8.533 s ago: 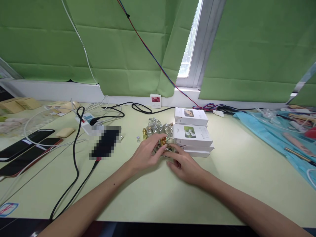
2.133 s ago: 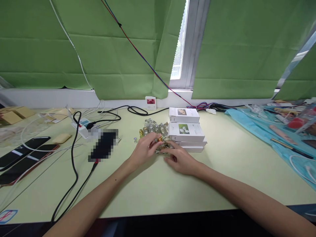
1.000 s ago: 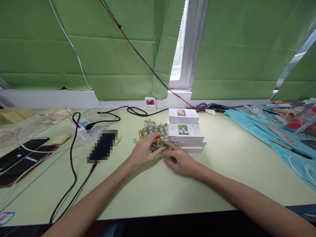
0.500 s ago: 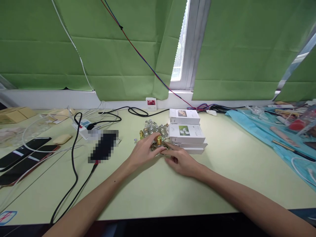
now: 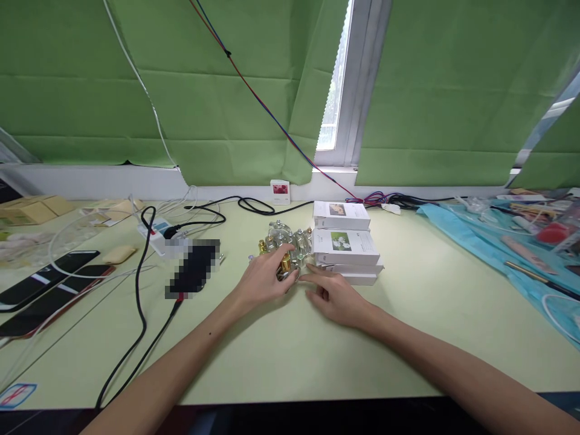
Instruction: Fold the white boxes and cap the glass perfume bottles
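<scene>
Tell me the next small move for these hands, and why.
Probably draw the right hand back slightly: it sits close beside the left hand, which curls around a gold-capped bottle, with other bottles close behind.

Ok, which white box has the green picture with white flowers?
The front top box, just beyond the right hand; the box behind it shows a tan picture, the small box standing apart at the back, a red one.

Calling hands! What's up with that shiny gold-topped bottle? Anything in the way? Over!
Left hand curled around gold-topped bottle, grip partly hidden. Right hand beside it, contact unclear. White boxes close beyond right hand.
</scene>
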Tool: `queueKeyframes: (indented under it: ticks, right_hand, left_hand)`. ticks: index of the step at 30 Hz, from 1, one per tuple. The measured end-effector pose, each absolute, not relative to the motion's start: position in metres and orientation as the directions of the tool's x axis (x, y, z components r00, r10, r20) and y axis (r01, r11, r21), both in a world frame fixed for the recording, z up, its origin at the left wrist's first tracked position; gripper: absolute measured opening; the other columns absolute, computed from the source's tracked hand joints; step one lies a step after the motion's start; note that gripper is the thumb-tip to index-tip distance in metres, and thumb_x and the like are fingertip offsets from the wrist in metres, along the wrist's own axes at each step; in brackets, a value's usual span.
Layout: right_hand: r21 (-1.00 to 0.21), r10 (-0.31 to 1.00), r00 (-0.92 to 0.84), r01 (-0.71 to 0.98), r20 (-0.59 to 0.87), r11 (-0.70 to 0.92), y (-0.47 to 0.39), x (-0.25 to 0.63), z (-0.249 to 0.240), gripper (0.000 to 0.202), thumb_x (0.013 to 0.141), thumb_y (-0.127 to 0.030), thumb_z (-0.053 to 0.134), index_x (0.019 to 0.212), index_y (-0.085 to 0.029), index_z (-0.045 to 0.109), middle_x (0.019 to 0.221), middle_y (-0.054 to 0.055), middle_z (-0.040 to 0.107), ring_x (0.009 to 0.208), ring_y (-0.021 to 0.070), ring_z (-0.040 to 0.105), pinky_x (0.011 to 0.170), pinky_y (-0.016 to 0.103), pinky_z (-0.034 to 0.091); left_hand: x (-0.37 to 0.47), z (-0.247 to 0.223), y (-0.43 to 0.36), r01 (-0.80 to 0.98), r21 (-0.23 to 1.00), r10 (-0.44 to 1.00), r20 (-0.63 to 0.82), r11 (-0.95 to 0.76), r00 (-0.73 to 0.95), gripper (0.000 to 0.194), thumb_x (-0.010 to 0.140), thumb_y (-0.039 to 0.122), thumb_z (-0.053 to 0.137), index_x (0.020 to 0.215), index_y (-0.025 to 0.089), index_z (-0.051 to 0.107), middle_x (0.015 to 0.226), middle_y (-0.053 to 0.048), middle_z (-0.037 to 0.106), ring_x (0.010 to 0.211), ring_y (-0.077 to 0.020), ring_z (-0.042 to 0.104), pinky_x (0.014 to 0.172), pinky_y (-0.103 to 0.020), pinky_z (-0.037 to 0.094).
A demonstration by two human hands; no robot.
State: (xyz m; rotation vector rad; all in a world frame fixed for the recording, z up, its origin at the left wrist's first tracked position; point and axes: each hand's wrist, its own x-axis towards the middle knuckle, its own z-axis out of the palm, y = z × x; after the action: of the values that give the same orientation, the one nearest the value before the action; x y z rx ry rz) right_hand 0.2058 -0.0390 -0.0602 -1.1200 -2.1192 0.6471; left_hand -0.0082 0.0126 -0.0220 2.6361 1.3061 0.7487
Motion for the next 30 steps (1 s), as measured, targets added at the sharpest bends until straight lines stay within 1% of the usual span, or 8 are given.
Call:
queueKeyframes:
  ticks: [4, 8, 13, 17, 21, 24, 28, 30]
  right_hand:
    - [-0.676, 0.853, -0.425, 0.534, 0.303, 0.507, -0.039, 0.206, -0.06, 0.042, 0.092, -0.013, 0.058, 0.132, -0.025, 0.068, 0.131, 0.014, 0.069, 0.053, 0.0084, 0.056, 0.07, 0.03, 0.054]
    - [-0.664, 0.86, -0.415, 0.556, 0.298, 0.499, -0.039, 0.205, -0.06, 0.038, 0.092, -0.013, 0.059, 0.127, -0.022, 0.07, 0.134, 0.015, 0.067, 0.051, 0.0077, 0.054, 0.069, 0.03, 0.054]
    - [-0.656, 0.858, -0.421, 0.565, 0.294, 0.501, -0.04, 0.205, -0.06, 0.036, 0.092, -0.013, 0.059, 0.125, -0.019, 0.07, 0.132, 0.016, 0.068, 0.059, 0.012, 0.063, 0.071, 0.031, 0.054]
    - [-0.653, 0.862, -0.418, 0.572, 0.287, 0.495, -0.039, 0.205, -0.061, 0.036, 0.092, -0.014, 0.06, 0.126, -0.02, 0.07, 0.123, 0.015, 0.073, 0.075, 0.0185, 0.071, 0.073, 0.032, 0.055]
    - [-0.643, 0.858, -0.421, 0.577, 0.294, 0.504, -0.039, 0.205, -0.062, 0.035, 0.093, -0.015, 0.06, 0.126, -0.021, 0.07, 0.113, 0.012, 0.075, 0.092, 0.024, 0.074, 0.076, 0.034, 0.056]
    - [-0.637, 0.853, -0.427, 0.576, 0.299, 0.512, -0.039, 0.205, -0.061, 0.034, 0.093, -0.015, 0.059, 0.125, -0.02, 0.07, 0.11, 0.011, 0.075, 0.104, 0.027, 0.073, 0.08, 0.035, 0.057]
    - [-0.644, 0.853, -0.43, 0.57, 0.296, 0.511, -0.039, 0.206, -0.063, 0.034, 0.093, -0.015, 0.057, 0.124, -0.019, 0.07, 0.105, 0.012, 0.076, 0.121, 0.0304, 0.067, 0.079, 0.035, 0.057]
    - [-0.65, 0.848, -0.437, 0.558, 0.298, 0.516, -0.039, 0.206, -0.063, 0.034, 0.093, -0.015, 0.057, 0.125, -0.018, 0.07, 0.103, 0.012, 0.076, 0.13, 0.0309, 0.063, 0.081, 0.035, 0.057]
  left_hand:
    - [-0.011, -0.017, 0.011, 0.732, 0.241, 0.755, 0.385, -0.637, 0.53, 0.031, 0.086, 0.033, 0.06, 0.115, 0.024, 0.063, 0.064, 0.003, 0.065, 0.055, -0.0183, 0.058, 0.057, -0.028, 0.037]
    - [-0.014, -0.012, 0.01, 0.763, 0.192, 0.764, 0.374, -0.618, 0.525, 0.022, 0.084, 0.033, 0.062, 0.104, 0.025, 0.068, 0.059, 0.003, 0.063, 0.053, -0.0194, 0.058, 0.055, -0.028, 0.035]
    - [-0.02, -0.006, 0.012, 0.812, 0.125, 0.789, 0.36, -0.571, 0.499, 0.017, 0.083, 0.035, 0.063, 0.096, 0.026, 0.068, 0.055, 0.002, 0.062, 0.053, -0.0224, 0.059, 0.054, -0.029, 0.03]
    - [-0.027, 0.002, 0.014, 0.843, 0.044, 0.807, 0.319, -0.536, 0.497, 0.011, 0.081, 0.036, 0.064, 0.085, 0.026, 0.066, 0.056, -0.001, 0.062, 0.058, -0.0252, 0.06, 0.053, -0.03, 0.025]
    - [-0.035, 0.016, 0.015, 0.896, -0.017, 0.88, 0.179, -0.443, 0.439, 0.013, 0.081, 0.037, 0.06, 0.08, 0.025, 0.065, 0.061, -0.003, 0.064, 0.063, -0.0261, 0.063, 0.055, -0.029, 0.026]
    - [-0.042, 0.026, 0.016, 0.924, -0.037, 0.923, 0.051, -0.381, 0.382, 0.016, 0.081, 0.038, 0.056, 0.083, 0.025, 0.064, 0.074, -0.006, 0.07, 0.072, -0.0267, 0.065, 0.057, -0.03, 0.028]
    - [-0.053, 0.035, 0.02, 0.949, -0.085, 0.953, -0.032, -0.302, 0.3, 0.021, 0.081, 0.042, 0.054, 0.089, 0.025, 0.064, 0.085, -0.008, 0.072, 0.085, -0.0296, 0.066, 0.06, -0.031, 0.032]
    - [-0.06, 0.037, 0.023, 0.961, -0.094, 0.966, -0.053, -0.258, 0.254, 0.023, 0.079, 0.043, 0.054, 0.089, 0.024, 0.064, 0.089, -0.009, 0.071, 0.086, -0.0297, 0.066, 0.061, -0.032, 0.034]
